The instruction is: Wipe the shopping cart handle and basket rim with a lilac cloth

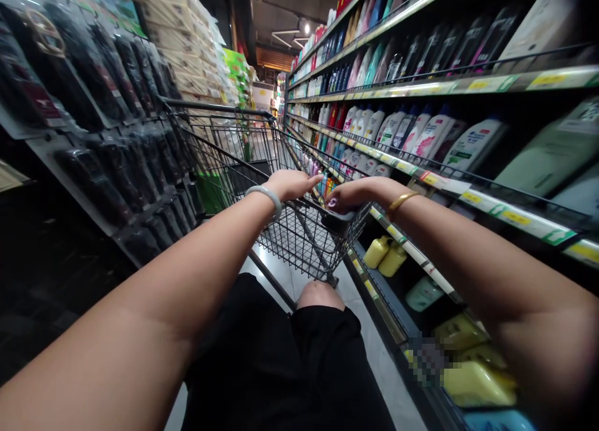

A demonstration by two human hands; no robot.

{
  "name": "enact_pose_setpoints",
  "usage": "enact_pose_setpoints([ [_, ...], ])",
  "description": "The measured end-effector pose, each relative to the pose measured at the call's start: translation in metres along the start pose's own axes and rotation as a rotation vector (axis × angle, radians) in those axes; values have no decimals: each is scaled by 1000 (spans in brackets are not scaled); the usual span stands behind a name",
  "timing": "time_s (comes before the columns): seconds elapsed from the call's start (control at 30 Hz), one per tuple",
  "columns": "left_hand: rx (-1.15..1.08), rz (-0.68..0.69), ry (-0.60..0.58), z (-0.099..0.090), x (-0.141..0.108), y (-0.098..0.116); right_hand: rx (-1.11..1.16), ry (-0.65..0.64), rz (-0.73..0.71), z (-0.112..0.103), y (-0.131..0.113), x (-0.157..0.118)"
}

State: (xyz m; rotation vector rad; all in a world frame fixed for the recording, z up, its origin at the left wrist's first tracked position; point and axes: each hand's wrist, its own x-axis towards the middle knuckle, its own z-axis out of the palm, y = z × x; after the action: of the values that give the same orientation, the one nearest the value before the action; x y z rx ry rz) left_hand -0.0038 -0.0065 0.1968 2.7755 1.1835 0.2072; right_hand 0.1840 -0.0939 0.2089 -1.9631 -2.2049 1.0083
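A black wire shopping cart (299,231) stands in front of me, appearing slanted in the view. My left hand (292,184), with a pale bangle (269,197) at the wrist, is closed over the cart's near bar, one digit stretched to the right. Close beside it, my right hand (349,194) bends down onto the same near end of the cart, its fingers curled and partly hidden. A gold bangle (402,201) circles that wrist. By the right fingertips shows a small pinkish loop (332,202), too small to make out. Wire mesh shows through the cart's basket.
Shelves (515,222) of shampoo bottles (472,144) line the right side, close to my arm. Yellow bottles (393,259) sit on the lower shelf. Packaged dark goods (84,82) hang on the left. A pale tiled floor (281,272) runs ahead between them.
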Motion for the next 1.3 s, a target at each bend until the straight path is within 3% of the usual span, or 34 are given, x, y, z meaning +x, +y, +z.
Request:
enact_pose_setpoints([
  [0.1, 11, -11, -22, -3, 1, -5, 150, -37, -27, 0, -9, 0],
  [0.2, 36, -12, -31, -5, 0, -9, 345, 55, -129, -6, -17, 3],
  [0.27, 20, -26, -38, -6, 0, -13, 301, 107, -81, -8, -18, 6],
  [0.33, -9, -45, -44, -7, 0, -16, 179, 89, 43, -5, -18, 9],
  [0.4, -16, -47, -39, -7, 0, -20, 143, 58, 75, -1, -19, 8],
  [0.57, 41, -35, -10, -8, 1, -30, 340, 200, -192, -4, -23, -2],
  [0.63, 30, -37, -1, -8, 1, -32, 233, 242, -142, -6, -21, -2],
  [0.73, -4, -36, -10, -8, 0, -33, -7, 208, -9, -2, -20, -1],
  [0.8, -11, -39, -16, -8, 0, -34, -13, 210, -32, 2, -23, -4],
  [0.93, 10, -60, 6, -8, 0, -34, 148, 321, -216, -1, -26, -12],
  [1.13, 4, -40, -18, -10, -2, -33, -251, 449, -77, -2, -1, -8],
  [1.3, 15, -41, -24, -11, -4, -31, 109, 400, -181, 12, -4, -15],
])
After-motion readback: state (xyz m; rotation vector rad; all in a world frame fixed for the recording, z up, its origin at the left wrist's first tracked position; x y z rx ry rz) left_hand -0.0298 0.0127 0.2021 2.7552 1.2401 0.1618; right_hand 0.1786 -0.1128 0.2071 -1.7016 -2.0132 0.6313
